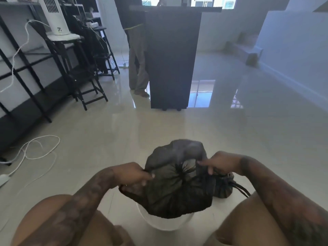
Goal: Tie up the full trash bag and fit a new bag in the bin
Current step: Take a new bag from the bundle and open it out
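Observation:
A black trash bag (177, 189) sits in a white bin (165, 223) between my knees, its top gathered to a puckered centre. My left hand (132, 175) pinches a bag end on the left side. My right hand (219, 165) grips the other end on the right. A second bundle of black plastic with drawstrings (224, 188) lies on the floor just right of the bin, under my right hand. Most of the bin is hidden by the bag.
A tall black cabinet (171, 57) stands ahead on the glossy tiled floor. A person's legs (137, 68) are beside it. Black shelving and stools (74, 68) line the left, with white cables (39, 148) on the floor.

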